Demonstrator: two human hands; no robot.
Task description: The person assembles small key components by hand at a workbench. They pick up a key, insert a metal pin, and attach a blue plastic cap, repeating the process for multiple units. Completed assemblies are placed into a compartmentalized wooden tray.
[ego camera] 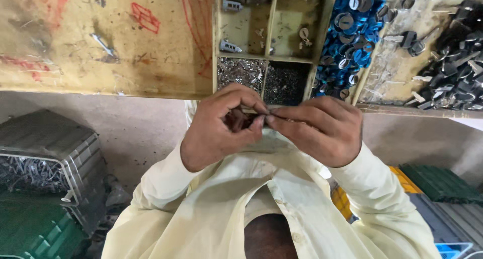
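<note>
Your left hand (216, 131) and right hand (317, 131) meet fingertip to fingertip in front of your chest, just below the near edge of the worn, yellowish wooden bench (100, 42). Both grips are clenched on one small dark metal part (240, 119), pinched between thumbs and forefingers; its exact shape cannot be told. Directly above the grip sits a divided wooden tray (269, 32), with compartments of small silver and dark metal pieces. Up and to the right of the grip lies a heap of blue-capped round parts (347, 37), then black parts (453, 68) farther right.
</note>
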